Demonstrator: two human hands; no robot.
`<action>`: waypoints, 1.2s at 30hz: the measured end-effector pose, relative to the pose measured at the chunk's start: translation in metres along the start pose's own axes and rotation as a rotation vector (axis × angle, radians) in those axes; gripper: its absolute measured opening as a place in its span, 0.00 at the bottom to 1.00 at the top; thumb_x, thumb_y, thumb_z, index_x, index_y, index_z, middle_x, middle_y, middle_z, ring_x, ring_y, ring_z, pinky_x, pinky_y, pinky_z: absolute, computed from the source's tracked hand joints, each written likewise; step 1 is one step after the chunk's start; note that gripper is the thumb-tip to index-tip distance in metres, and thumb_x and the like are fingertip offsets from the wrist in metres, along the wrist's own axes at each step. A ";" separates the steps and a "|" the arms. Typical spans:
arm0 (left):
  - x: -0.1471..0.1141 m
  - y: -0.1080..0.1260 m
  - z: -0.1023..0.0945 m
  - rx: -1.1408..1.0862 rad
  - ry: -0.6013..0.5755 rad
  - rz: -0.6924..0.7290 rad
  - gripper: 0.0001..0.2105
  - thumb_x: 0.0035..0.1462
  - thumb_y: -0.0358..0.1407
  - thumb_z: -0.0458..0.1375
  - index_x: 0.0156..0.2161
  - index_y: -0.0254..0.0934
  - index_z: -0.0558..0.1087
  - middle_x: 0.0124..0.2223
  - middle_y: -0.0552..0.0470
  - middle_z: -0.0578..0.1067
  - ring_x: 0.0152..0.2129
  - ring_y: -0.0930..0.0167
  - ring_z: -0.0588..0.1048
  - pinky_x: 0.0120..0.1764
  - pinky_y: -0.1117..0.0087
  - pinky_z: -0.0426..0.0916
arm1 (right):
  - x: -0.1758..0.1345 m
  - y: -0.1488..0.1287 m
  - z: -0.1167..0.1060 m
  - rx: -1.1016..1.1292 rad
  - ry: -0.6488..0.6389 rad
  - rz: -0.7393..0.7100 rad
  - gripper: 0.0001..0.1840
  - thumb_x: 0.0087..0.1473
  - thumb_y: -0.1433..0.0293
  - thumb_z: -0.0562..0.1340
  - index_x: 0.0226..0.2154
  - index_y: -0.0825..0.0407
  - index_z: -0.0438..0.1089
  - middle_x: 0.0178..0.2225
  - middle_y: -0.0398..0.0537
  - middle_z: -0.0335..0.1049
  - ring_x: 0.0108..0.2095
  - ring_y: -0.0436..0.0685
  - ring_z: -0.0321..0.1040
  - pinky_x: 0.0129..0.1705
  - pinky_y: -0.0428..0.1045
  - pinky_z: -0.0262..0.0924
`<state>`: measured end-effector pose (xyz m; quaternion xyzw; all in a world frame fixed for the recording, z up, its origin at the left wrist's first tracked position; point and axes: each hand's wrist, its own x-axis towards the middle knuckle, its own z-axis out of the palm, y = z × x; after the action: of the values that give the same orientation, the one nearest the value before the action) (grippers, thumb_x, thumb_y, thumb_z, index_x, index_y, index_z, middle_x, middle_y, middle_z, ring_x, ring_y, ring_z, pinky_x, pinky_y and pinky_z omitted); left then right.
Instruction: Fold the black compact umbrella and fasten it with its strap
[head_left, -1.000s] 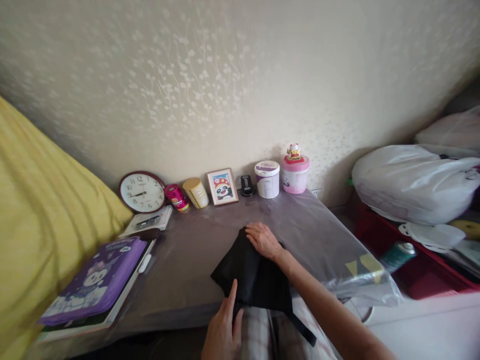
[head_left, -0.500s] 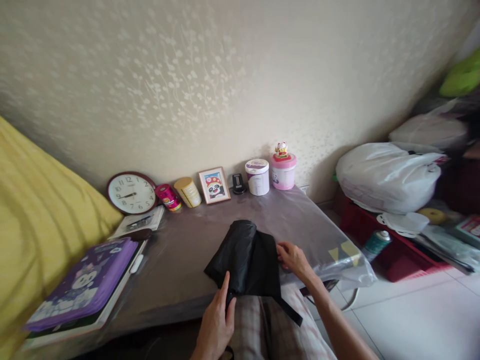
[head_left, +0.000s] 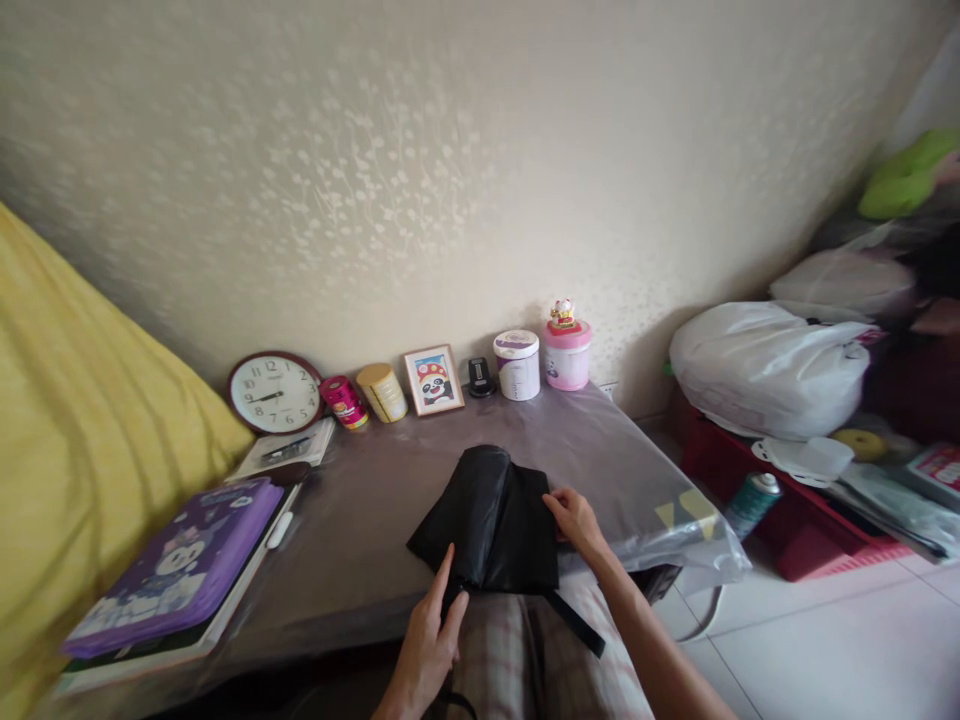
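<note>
A black folding umbrella [head_left: 480, 520], its canopy closed but loose, lies over the front edge of the table, pointing away from me. My left hand [head_left: 431, 630] is closed around its dark handle at the near end, with the index finger stretched along the fabric. At the right side of the canopy, my right hand [head_left: 574, 518] pinches the edge of a fabric fold. A black strap [head_left: 576, 622] hangs from the canopy's lower right corner over my lap. Below my left hand shows part of a thin black wrist loop [head_left: 459, 703].
Along the wall stand a clock [head_left: 275, 393], a pink can [head_left: 345, 402], a yellow can [head_left: 382, 392], a panda picture frame [head_left: 433, 380] and two tubs [head_left: 517, 366]. A purple folder [head_left: 176, 565] lies left. Right of the table are a spray can [head_left: 752, 505] and a red crate [head_left: 806, 540].
My right hand has shifted slightly up and left along the canopy's edge, and the right-hand fold lies a little flatter. The camera view has tilted slightly. My left hand keeps its grip.
</note>
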<state>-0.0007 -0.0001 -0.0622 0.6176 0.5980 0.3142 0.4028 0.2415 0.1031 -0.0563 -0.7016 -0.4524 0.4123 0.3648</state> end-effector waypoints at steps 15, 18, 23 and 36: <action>0.001 0.002 -0.001 -0.171 -0.050 -0.050 0.33 0.57 0.51 0.46 0.63 0.38 0.43 0.19 0.62 0.66 0.11 0.77 0.61 0.17 0.76 0.62 | 0.038 -0.025 0.005 -0.637 0.032 -0.676 0.14 0.57 0.70 0.51 0.37 0.49 0.72 0.39 0.47 0.74 0.42 0.55 0.68 0.52 0.51 0.53; 0.001 0.001 -0.002 -0.190 -0.052 -0.044 0.33 0.57 0.51 0.46 0.63 0.38 0.43 0.19 0.62 0.66 0.11 0.78 0.61 0.18 0.76 0.62 | 0.044 -0.025 0.009 -0.687 -0.022 -0.613 0.15 0.56 0.70 0.51 0.33 0.49 0.74 0.37 0.50 0.75 0.41 0.57 0.69 0.49 0.51 0.55; 0.002 -0.002 -0.003 -0.219 -0.080 -0.056 0.33 0.58 0.51 0.46 0.63 0.40 0.42 0.21 0.60 0.68 0.11 0.78 0.61 0.18 0.77 0.61 | 0.053 -0.025 0.005 -0.647 -0.027 -0.524 0.15 0.55 0.71 0.52 0.36 0.49 0.73 0.38 0.50 0.74 0.41 0.56 0.69 0.44 0.48 0.58; 0.003 -0.004 -0.003 -0.220 -0.069 -0.060 0.32 0.58 0.49 0.46 0.63 0.40 0.42 0.15 0.65 0.60 0.11 0.77 0.61 0.18 0.77 0.61 | 0.034 -0.003 -0.007 -0.383 -0.026 -0.157 0.16 0.55 0.61 0.52 0.35 0.55 0.69 0.23 0.46 0.73 0.22 0.53 0.70 0.22 0.45 0.61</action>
<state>-0.0044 0.0031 -0.0644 0.5618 0.5640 0.3442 0.4978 0.2555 0.1344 -0.0593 -0.7155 -0.5805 0.2979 0.2498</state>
